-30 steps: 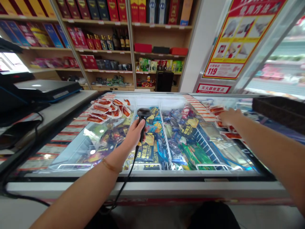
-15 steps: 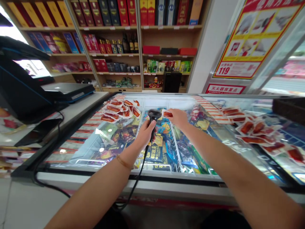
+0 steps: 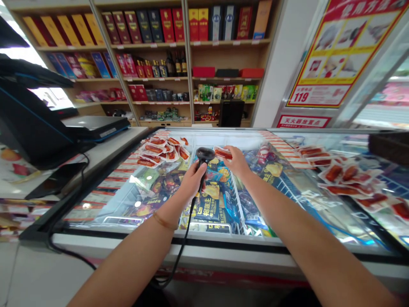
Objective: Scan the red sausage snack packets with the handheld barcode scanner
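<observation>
My left hand [image 3: 194, 177] is wrapped round the handle of a black barcode scanner [image 3: 205, 154], whose cable hangs down over the freezer's front edge. Just right of the scanner head, my right hand [image 3: 237, 161] pinches a packaged sausage [image 3: 223, 153], a reddish-brown piece in a clear and white wrapper. Both hands are above the glass lid of a chest freezer [image 3: 118, 238]. A pile of similar packaged sausages [image 3: 153, 149] lies on the glass to the left. Another spread of packaged sausages [image 3: 349, 172] lies at the right.
Bagged frozen goods [image 3: 209, 200] show through the glass. At the left, a counter carries a black scale [image 3: 99, 125] and a dark terminal [image 3: 28, 115]. Shelves [image 3: 140, 44] of boxes and bottles stand behind, beside a red and yellow poster [image 3: 338, 59].
The packaged sausage in my right hand has shifted slightly left and shows more of its length. My left hand still holds the scanner; the camera view has tilted slightly up.
</observation>
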Tool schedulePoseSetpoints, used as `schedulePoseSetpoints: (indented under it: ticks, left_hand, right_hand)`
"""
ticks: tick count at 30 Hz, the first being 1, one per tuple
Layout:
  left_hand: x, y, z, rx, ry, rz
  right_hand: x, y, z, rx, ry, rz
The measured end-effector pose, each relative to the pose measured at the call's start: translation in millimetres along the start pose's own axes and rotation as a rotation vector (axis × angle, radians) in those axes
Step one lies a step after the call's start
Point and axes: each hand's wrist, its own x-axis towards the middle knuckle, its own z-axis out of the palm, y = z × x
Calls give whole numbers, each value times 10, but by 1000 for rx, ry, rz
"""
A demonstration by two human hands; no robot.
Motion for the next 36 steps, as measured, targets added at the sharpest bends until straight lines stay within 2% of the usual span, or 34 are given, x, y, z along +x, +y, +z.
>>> schedulePoseSetpoints:
  ticks: [7, 19, 29, 36]
  left_hand:
    - [-10, -19, -9, 40, -77, -36]
    - [-23, -12, -16, 35, -95, -43]
    - [-33, 18, -39, -5, -44, -20]
    - [-75, 52, -24, -6, -127, -16]
  right_hand:
    - [-14, -46, -47, -16, 92, -35]
    - [-16, -51, -40, -9, 77, -52]
    - [-10, -21, 0, -52, 82, 21]
    - [-20, -47, -38, -93, 93, 14]
